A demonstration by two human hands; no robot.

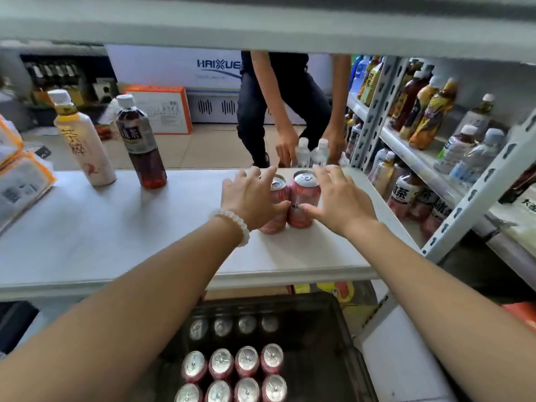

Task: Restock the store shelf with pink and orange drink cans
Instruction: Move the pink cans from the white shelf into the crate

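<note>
Two pink aluminium drink cans (290,198) stand touching on the white metal shelf (145,242), between my left hand (251,195) and right hand (340,195). Both hands spread wide, fingers straight, flanking the pair. I count two plastic tea bottles (116,140) upright, well left.

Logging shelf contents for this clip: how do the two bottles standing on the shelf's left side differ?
The pale bottle has a cream and pink label hiding its contents; the dark bottle shows brown tea through clear plastic below a dark label. The pale bottle stands further left and looks wider than the dark bottle. Both have white caps, stand on the white shelf, and neither hand touches them.
</note>
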